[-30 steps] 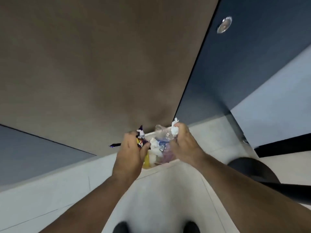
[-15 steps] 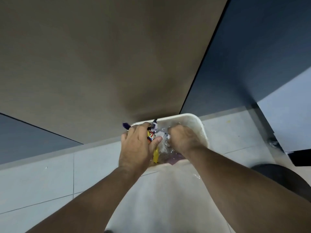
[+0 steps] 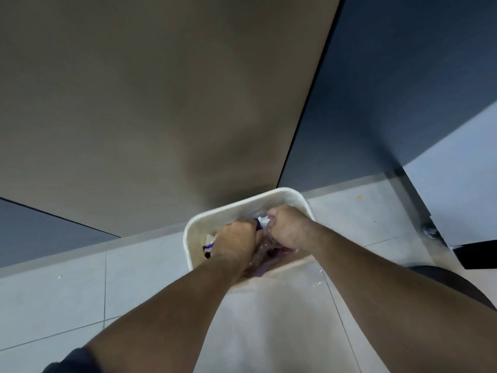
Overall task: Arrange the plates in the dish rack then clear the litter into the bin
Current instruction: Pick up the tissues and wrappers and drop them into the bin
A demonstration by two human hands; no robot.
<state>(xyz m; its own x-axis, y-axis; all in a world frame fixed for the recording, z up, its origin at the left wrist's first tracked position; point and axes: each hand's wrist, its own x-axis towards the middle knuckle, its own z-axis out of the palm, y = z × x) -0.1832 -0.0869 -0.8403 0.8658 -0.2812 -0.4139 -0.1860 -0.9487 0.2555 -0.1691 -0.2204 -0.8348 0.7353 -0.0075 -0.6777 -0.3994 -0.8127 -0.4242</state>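
Lower centre of frame: white bin (image 3: 236, 208) on pale floor tiles (image 3: 80, 286), against beige panel (image 3: 161, 103). Left hand (image 3: 234, 244) inside bin, fingers curled tight round purple wrapper (image 3: 206, 249). Right hand (image 3: 287, 227) just beside, fisted on crumpled white paper (image 3: 265, 220). Clear plastic (image 3: 262, 255) under both.
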